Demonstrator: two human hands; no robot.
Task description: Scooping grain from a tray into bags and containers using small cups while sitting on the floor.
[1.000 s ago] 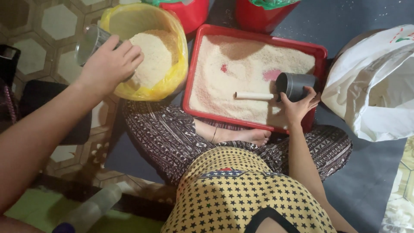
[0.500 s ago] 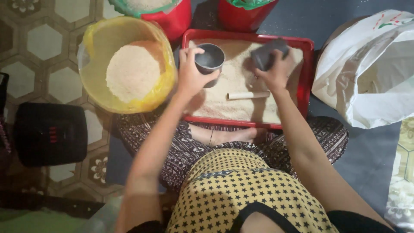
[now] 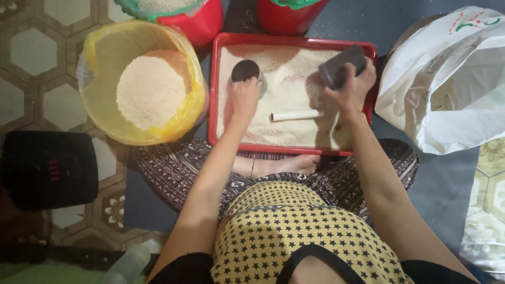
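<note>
Red tray holds a flat bed of pale grain with a short pale stick lying on it; left hand has fingers curled round a dark round cup set open-side-up in the grain at the tray's upper left, right hand grips a second dark cup tilted above the tray's upper right corner. Left of the tray, a yellow-lined bucket holds a heap of the same grain; beyond the tray's far edge stand two red buckets, one with a green liner. Right of the tray sits a white plastic sack, contents not visible.

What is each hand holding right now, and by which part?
Left hand grips a round dark cup by its side; right hand holds a dark metal cup around its body, tilted.
</note>
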